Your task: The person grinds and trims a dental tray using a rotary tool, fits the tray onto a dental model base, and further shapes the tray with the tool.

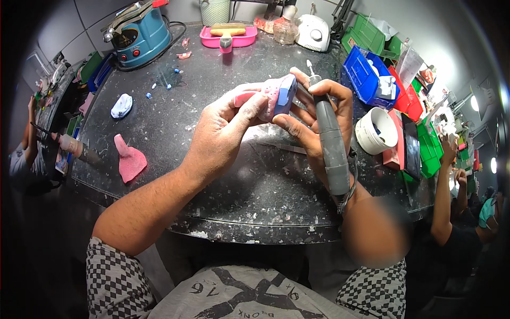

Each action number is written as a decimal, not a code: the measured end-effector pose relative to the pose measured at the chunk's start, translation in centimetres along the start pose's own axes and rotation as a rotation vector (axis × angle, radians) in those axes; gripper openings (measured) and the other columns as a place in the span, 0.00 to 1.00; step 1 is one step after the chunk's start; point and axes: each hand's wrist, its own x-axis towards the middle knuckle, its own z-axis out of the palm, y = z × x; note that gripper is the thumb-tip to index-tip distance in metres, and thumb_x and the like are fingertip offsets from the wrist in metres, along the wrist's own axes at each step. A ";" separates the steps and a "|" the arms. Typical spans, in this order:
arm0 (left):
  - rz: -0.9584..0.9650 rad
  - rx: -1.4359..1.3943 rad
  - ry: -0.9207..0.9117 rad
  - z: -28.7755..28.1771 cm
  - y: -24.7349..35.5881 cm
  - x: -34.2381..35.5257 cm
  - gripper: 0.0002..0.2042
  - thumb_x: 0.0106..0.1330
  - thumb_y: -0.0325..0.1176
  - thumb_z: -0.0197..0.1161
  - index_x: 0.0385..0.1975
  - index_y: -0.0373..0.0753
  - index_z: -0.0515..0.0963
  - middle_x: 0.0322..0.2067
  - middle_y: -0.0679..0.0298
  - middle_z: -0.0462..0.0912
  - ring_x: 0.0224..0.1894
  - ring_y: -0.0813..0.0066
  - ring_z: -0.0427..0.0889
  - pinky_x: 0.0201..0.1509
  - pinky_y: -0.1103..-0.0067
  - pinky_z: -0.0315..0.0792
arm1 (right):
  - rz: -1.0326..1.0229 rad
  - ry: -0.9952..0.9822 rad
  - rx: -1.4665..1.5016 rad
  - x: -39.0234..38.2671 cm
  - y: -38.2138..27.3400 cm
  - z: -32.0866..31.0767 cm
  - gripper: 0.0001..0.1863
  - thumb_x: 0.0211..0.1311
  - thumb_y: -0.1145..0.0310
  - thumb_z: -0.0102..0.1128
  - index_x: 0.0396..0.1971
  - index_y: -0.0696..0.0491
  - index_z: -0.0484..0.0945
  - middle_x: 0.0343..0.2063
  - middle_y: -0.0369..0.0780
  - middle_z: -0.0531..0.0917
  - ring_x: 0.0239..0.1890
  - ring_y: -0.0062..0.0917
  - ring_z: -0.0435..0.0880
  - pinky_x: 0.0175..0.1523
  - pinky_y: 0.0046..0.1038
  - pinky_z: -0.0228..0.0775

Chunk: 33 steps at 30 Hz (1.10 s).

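Holding the pink-and-blue mould (285, 97) up over the dark bench (244, 199). Pinching its pink end between the thumb and curled fingers of the left hand (220, 127), nearly closed around it. Gripping the grey hand drill (332, 138) in the part-curled right hand (313, 139), and bracing that thumb close by the blue side, seemingly touching it. Pointing the bit (310, 66) upward, clear of the mould, so seemingly positioning or checking the work rather than grinding. Probably needing next to steady the mould with the left hand, then to swing the bit toward the spot for trimming. Working beside a loose pink piece (132, 162) and a blue-and-white lump (122, 106), both lying on the bench to the left.
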 end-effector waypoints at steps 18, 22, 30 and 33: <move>-0.208 -0.120 0.054 -1.1 -0.1 0.9 0.19 0.73 0.42 0.56 0.53 0.31 0.73 0.44 0.56 0.82 0.42 0.72 0.85 0.49 0.75 0.80 | -0.050 -0.050 -0.388 0.1 0.8 -0.6 0.36 0.44 0.62 0.82 0.50 0.49 0.66 0.51 0.48 0.80 0.56 0.33 0.81 0.57 0.29 0.79; -0.221 -0.097 0.069 -1.3 -0.1 0.9 0.18 0.73 0.41 0.56 0.52 0.31 0.73 0.44 0.56 0.82 0.42 0.73 0.85 0.47 0.77 0.80 | 0.021 -0.062 -0.331 0.0 0.7 -0.5 0.35 0.45 0.64 0.81 0.50 0.49 0.67 0.52 0.47 0.80 0.55 0.31 0.82 0.57 0.28 0.78; -0.277 -0.169 0.132 -1.9 -0.5 1.2 0.16 0.75 0.41 0.52 0.45 0.32 0.76 0.30 0.66 0.79 0.27 0.84 0.79 0.32 0.83 0.79 | 0.355 -0.139 -0.023 0.3 -0.4 -1.0 0.33 0.48 0.73 0.79 0.50 0.51 0.65 0.57 0.57 0.73 0.54 0.36 0.81 0.58 0.34 0.78; -0.273 -0.146 0.142 -2.2 -0.9 1.3 0.16 0.76 0.41 0.52 0.43 0.32 0.76 0.29 0.66 0.79 0.25 0.83 0.79 0.30 0.84 0.77 | 0.386 -0.138 0.042 0.2 -1.0 0.0 0.33 0.50 0.75 0.77 0.51 0.53 0.64 0.57 0.58 0.73 0.54 0.36 0.82 0.58 0.34 0.79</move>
